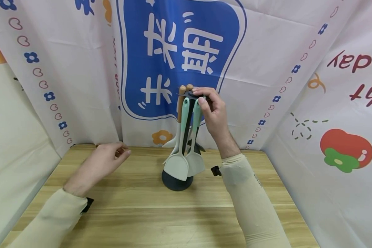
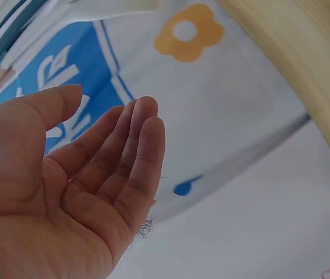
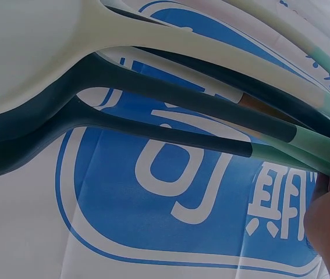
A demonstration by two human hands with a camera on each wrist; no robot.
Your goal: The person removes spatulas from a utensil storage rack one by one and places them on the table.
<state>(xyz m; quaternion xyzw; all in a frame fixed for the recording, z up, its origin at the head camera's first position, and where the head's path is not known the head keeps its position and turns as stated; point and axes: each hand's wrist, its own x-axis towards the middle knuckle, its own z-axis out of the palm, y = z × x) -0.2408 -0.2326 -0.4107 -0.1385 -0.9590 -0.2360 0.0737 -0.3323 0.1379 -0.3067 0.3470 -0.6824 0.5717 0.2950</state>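
A dark rotating-style utensil stand [image 1: 177, 182] stands upright on the table, hung with several kitchen utensils. At its front are a pale turner [image 1: 176, 165] with a green handle and a second pale turner [image 1: 196, 163] behind it to the right. My right hand [image 1: 215, 112] grips the stand's black top, thumb beside a green handle; its fingertips are partly hidden. In the right wrist view, dark utensils [image 3: 182, 110] with green handles run toward the hand. My left hand [image 1: 106, 158] hovers left of the stand, fingers loosely bent, holding nothing; its palm [image 2: 66, 215] shows in the left wrist view.
The wooden table [image 1: 136, 213] extends around the stand. A white printed cloth [image 1: 257, 44] with a blue panel hangs close behind it, and cloth walls rise on both sides. Wooden-tipped handles [image 1: 182, 90] stick up at the stand's back left.
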